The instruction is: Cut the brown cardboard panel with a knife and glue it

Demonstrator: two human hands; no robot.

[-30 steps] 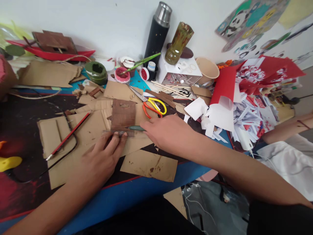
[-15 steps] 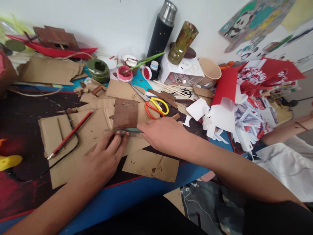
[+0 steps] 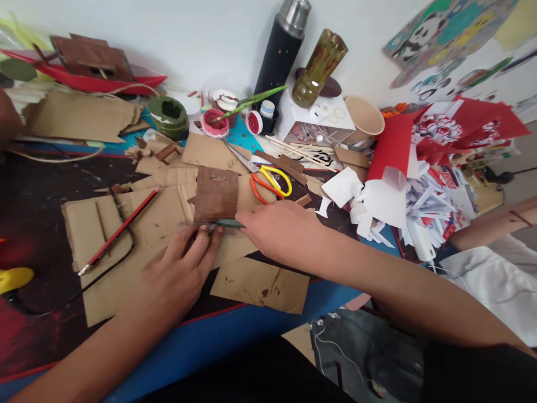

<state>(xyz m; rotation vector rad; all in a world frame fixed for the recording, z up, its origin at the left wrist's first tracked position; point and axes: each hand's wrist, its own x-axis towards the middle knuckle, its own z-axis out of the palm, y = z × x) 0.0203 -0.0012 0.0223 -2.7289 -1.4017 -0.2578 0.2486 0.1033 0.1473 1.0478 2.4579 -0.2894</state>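
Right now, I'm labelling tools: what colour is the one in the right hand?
The tool in the right hand is green, clearest in the head view.

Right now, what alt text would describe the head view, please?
The right hand holds a green tool at the near edge of a brown piece; the left hand rests on a thin strip. Scissors and cardboard lie nearby.
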